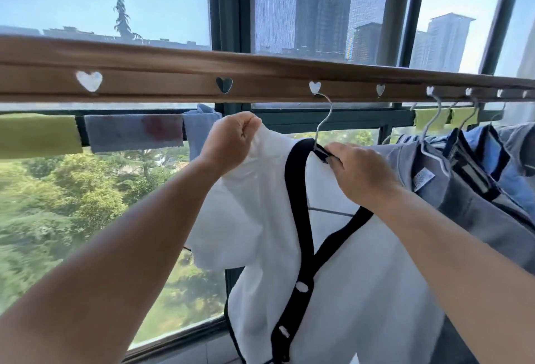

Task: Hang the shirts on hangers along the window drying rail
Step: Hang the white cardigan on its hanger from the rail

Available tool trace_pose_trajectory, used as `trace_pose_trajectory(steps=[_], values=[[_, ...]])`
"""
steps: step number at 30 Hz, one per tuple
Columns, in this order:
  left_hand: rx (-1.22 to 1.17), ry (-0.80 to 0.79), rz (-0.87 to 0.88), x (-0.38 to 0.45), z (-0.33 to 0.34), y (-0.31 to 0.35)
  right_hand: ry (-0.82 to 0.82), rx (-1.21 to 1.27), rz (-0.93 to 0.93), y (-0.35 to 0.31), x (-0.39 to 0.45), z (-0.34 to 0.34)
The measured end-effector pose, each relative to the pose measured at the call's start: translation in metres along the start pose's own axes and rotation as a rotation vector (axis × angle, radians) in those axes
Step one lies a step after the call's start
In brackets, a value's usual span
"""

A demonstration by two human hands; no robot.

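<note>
A white shirt (341,271) with black trim and white buttons hangs from a metal hanger hook (324,120) caught in a heart-shaped hole of the brown drying rail (173,74). My left hand (231,143) pinches the shirt's left shoulder, fingers closed on the cloth. At the black collar, just under the hook, my right hand (362,172) grips the shirt's neck. The hanger's body is hidden inside the shirt.
To the right, a grey shirt (463,204) and blue garments (498,161) hang on hangers from the same rail. Yellow cloth (37,135) and a stained blue cloth (133,132) drape over a lower bar at left. Free heart holes (224,85) lie left of the hook.
</note>
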State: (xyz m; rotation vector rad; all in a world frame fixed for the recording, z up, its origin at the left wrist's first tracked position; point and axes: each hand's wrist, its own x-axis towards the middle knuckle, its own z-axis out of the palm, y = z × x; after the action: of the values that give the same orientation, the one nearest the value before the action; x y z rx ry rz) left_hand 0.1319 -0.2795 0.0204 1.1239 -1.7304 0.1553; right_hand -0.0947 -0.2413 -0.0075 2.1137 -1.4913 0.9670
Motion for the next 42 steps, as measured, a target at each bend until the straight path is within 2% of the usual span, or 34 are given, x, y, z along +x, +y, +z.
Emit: trace_pose_trajectory(steps=[3,5,10,16,19,22,29,36,39,42], values=[[0.201,-0.039,-0.062,0.009,-0.025,-0.032,-0.016,0.028,0.036,0.005,0.0,-0.002],[0.249,-0.111,-0.097,0.007,-0.03,-0.044,-0.007,0.042,0.054,0.005,-0.002,-0.002],[0.14,-0.232,-0.091,-0.007,-0.021,-0.035,0.017,0.072,0.082,-0.002,-0.003,0.007],[-0.154,-0.462,-0.063,-0.02,-0.015,-0.004,0.052,0.097,0.109,-0.001,-0.004,0.008],[-0.097,-0.345,0.001,-0.024,-0.009,-0.001,0.066,0.121,0.107,0.001,-0.008,0.007],[-0.123,-0.234,-0.029,-0.024,-0.008,-0.001,0.057,0.114,0.112,0.004,-0.01,0.004],[-0.161,-0.322,-0.019,-0.023,0.016,0.03,0.054,0.155,0.19,0.004,-0.011,0.007],[-0.111,-0.096,0.002,-0.029,0.03,0.04,0.113,0.18,0.194,0.001,-0.015,0.01],[-0.053,-0.051,-0.022,-0.021,0.027,0.041,0.132,0.166,0.172,-0.001,-0.015,0.01],[0.034,-0.084,-0.076,-0.01,0.023,0.038,0.091,0.148,0.161,-0.004,-0.011,0.011]])
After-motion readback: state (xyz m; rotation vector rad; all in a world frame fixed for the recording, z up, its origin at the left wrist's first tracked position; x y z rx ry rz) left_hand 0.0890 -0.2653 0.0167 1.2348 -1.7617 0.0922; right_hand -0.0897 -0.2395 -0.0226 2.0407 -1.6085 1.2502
